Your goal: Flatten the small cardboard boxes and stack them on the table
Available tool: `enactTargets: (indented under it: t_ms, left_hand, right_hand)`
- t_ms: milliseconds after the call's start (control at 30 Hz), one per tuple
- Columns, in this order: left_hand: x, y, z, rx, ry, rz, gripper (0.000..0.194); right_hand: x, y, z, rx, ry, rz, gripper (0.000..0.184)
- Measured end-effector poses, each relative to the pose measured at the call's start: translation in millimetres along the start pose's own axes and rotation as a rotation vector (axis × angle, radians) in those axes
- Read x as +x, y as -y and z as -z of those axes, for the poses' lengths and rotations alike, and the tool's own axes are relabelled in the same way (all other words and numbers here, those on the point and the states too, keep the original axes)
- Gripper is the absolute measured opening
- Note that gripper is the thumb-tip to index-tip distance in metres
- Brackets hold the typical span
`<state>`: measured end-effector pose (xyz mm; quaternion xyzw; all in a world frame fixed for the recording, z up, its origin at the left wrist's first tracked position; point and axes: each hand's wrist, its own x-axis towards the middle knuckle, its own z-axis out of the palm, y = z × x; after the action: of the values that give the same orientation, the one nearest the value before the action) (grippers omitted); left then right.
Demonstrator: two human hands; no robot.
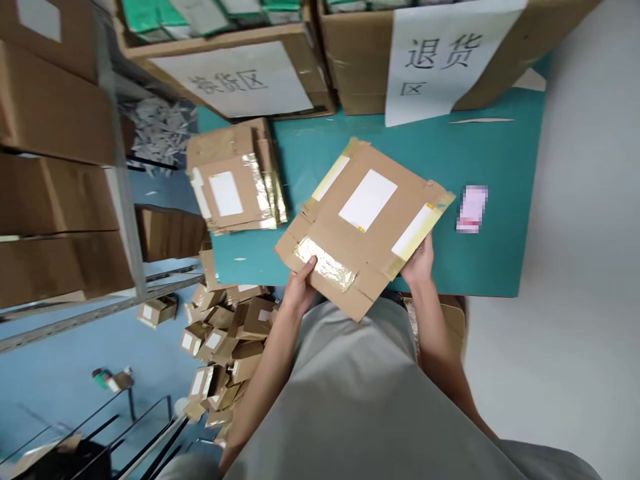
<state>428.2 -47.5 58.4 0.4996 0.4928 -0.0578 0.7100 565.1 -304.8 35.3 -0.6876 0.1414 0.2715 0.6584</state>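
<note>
Between my two hands is a flattened cardboard box [325,220], tilted over the near part of the green table. White labels and strips of shiny tape show on its upper face. My left hand [301,287] grips its near left edge, thumb on top by the tape and fingers hidden underneath. On the right side my right hand [420,263] holds the edge from below, its fingers mostly behind the cardboard. To the left lies a stack of flattened cardboard boxes [233,157], also labelled and taped.
At the table's [495,267] back stand a carton with green packets [225,57] and another with a paper sign [360,60]. A blurred pink item [471,209] lies at right. Many used boxes [245,320] are heaped on the floor; shelved cartons [55,107] stand left.
</note>
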Motion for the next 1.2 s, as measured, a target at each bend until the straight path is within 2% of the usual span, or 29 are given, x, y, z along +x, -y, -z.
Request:
enactTargets:
  t_ms: [100, 200, 300, 400, 467, 567, 633, 700, 800, 933, 1000, 1067, 1200]
  left_hand:
    - [20, -16, 44.0, -0.053, -0.028, -0.143, 0.065]
    - [46, -51, 101.5, -0.242, -0.125, -0.244, 0.060]
    - [83, -90, 155.2, -0.408, -0.219, -0.295, 0.049]
    - [133, -111, 185.0, -0.491, -0.268, -0.285, 0.041]
    - [168, -112, 189.6, -0.490, -0.289, -0.214, 0.040]
    - [209, -102, 185.2, -0.364, -0.384, -0.035, 0.045]
    - [222, -96, 183.1, -0.237, -0.457, 0.021, 0.047]
    - [222, -92, 185.1, -0.136, -0.492, 0.007, 0.042]
    - [202, -86, 191.8, -0.058, -0.475, 0.015, 0.032]
    - [153, -59, 193.6, 0.021, -0.400, 0.116, 0.024]
    - [127, -38, 187.9, 0.058, -0.349, 0.150, 0.019]
    - [105, -17, 176.3, 0.099, -0.271, 0.165, 0.018]
    - [79, 16, 135.9, 0.217, -0.061, 0.217, 0.026]
  right_hand:
    - [-12, 12, -30, 0.012, 0.047, -0.035, 0.091]
    - [-29, 19, -66, 0.005, 0.080, -0.055, 0.089]
    - [-44, 19, -96, 0.046, 0.043, -0.059, 0.082]
    - [-51, 10, -112, 0.034, -0.019, -0.055, 0.076]
    - [-49, 0, -119, -0.007, -0.046, -0.053, 0.072]
    - [-31, -14, -132, -0.143, -0.045, -0.070, 0.064]
    - [-7, -22, -145, -0.338, -0.042, -0.084, 0.056]
    - [24, -27, -161, -0.627, -0.059, -0.072, 0.044]
    - [69, -32, -186, -0.980, -0.068, -0.110, 0.047]
    - [106, -44, -209, -1.144, -0.110, -0.179, 0.063]
    - [111, -52, -213, -1.169, -0.130, -0.156, 0.063]
    - [108, -58, -213, -1.165, -0.102, -0.131, 0.054]
    - [83, -72, -193, -0.994, 0.083, -0.101, 0.031]
